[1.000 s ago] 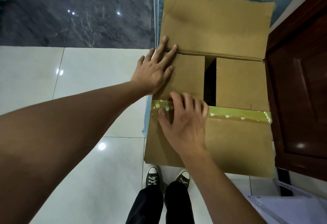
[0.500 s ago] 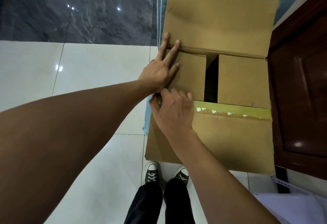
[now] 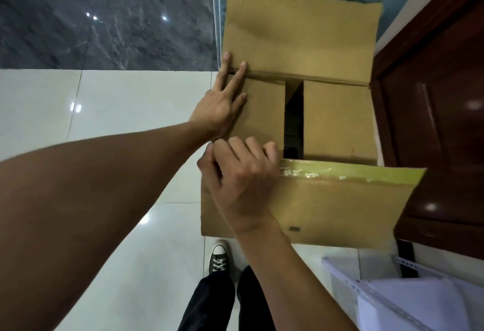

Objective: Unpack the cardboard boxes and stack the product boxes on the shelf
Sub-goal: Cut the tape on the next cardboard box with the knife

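Left hand [image 3: 222, 105] flat on an inner flap, right hand [image 3: 243, 173] pinching the near flap, the cardboard box [image 3: 327, 199] half-opened, nothing unpacked yet.

Box interior [image 3: 293, 116]: dark slot at frame centre, contents indistinguishable. Right hand [image 3: 242, 177] fingertips hidden behind flap edge.

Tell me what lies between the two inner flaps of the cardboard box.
In the head view, a dark narrow gap separates the left inner flap from the right inner flap; the contents in it are too dark to identify.
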